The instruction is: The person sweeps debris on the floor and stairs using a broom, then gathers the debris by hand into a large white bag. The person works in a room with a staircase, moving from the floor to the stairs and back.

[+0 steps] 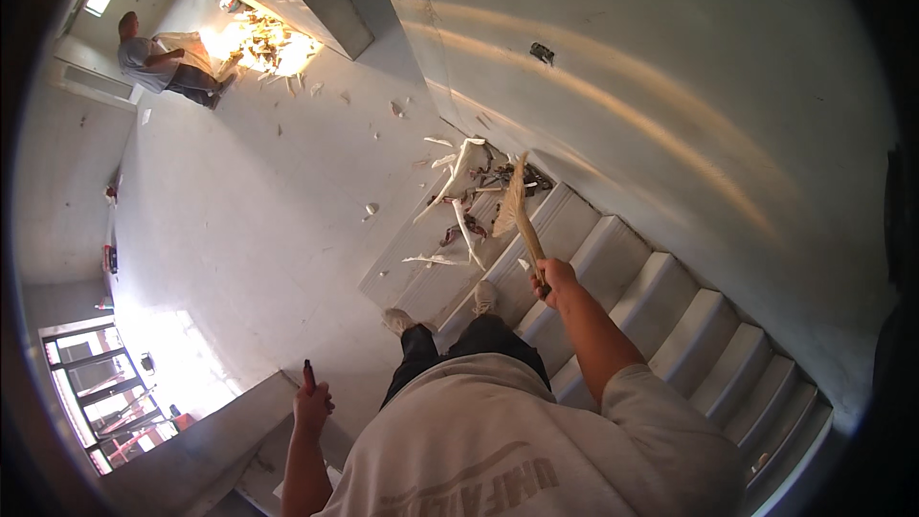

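Note:
My right hand (555,283) is closed around the handle of a straw hand broom (514,206), held out over the stairs. The broom's bristles point away from me, above or against a heap of debris (498,175) by the wall; whether they touch it I cannot tell. Long white strips (469,230) lie bent and loose among dark scraps in that heap. Down at the left, my left hand (311,410) is closed on a short dark and red stick-like object (308,376) pointing upward. Its exact kind is too small to make out.
Concrete steps (656,292) run along the wall to my right, my shoes (485,299) near their edge. Small bits (371,210) are scattered over the floor. Another person (153,62) stands far left beside a brightly lit debris pile (273,43). A barred window (100,388) is lower left.

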A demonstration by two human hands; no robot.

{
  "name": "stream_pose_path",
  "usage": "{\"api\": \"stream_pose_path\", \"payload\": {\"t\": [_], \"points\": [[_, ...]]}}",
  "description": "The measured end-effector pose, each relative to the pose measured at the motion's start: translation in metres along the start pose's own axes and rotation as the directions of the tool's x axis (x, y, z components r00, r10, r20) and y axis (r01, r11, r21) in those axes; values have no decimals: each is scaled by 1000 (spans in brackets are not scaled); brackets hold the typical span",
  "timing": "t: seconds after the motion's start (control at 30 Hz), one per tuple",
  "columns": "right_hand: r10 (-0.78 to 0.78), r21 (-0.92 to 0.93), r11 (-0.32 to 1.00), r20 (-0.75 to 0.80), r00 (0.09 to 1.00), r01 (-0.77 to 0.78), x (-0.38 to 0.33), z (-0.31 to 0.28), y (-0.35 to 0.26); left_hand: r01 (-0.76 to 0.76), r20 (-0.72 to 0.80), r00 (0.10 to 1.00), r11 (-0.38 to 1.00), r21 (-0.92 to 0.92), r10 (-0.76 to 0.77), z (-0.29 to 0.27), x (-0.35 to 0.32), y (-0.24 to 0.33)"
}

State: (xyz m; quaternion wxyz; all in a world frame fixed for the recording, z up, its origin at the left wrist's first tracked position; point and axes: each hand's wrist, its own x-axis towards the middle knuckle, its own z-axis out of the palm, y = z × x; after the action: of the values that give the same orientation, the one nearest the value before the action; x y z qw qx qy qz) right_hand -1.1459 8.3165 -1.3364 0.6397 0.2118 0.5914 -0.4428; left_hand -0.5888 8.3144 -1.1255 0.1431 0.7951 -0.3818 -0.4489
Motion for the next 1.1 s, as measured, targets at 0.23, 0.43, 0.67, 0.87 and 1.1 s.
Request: {"api": "stream_pose_path", "payload": {"t": [0.23, 0.43, 0.67, 0.87, 1.1], "points": [[163, 209, 967, -65, 984, -146, 63, 25, 68, 11, 127, 991, 978, 207, -38, 11, 68, -19], [105, 255, 965, -147, 984, -65, 171, 144, 64, 96, 94, 988, 957, 273, -126, -33, 161, -70], [47, 24, 999, -50, 998, -46, 217, 286, 67, 174, 47, 982, 971, 166, -184, -94, 274, -102], [-46, -69, 996, 78, 996, 51, 126, 278, 78, 208, 74, 973, 971, 114, -217, -121, 297, -116], [16, 141, 990, -239, 971, 18, 123, 217, 67, 267, 106, 958, 964, 18, -267, -112, 313, -105]]}}
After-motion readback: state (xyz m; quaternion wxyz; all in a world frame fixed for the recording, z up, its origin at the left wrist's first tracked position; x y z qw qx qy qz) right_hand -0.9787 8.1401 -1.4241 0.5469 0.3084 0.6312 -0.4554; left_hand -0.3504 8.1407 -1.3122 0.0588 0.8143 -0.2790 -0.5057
